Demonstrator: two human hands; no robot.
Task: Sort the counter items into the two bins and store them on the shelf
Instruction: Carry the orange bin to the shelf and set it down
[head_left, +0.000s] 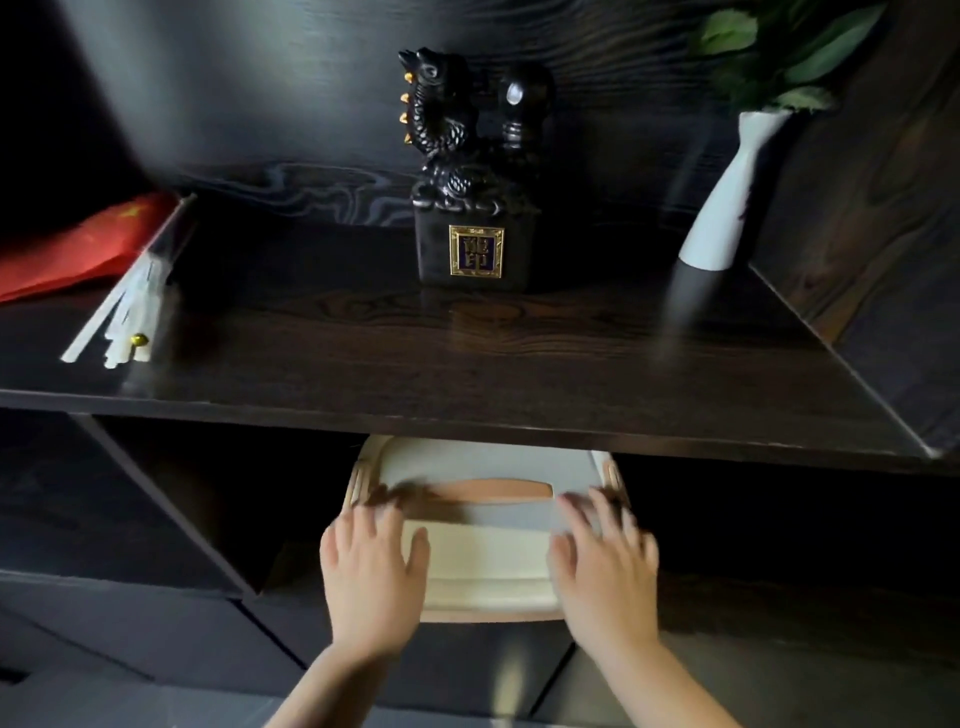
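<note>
Pressing both palms against a cream bin (488, 561), you have it sitting in a dark shelf (467, 374) compartment, under the upper board. Your left hand (371, 577) lies flat with fingers spread on the bin's left front corner; your right hand (605, 566) lies likewise on the right corner. Above stand a black dragon statue (462, 171), a white vase (727, 202) and a red flag (78, 244).

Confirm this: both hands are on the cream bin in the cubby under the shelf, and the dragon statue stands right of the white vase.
One thing is wrong. In the head view the dragon statue stands left of the white vase, not right. The rest holds: left hand and right hand are on the cream bin under the shelf.
</note>
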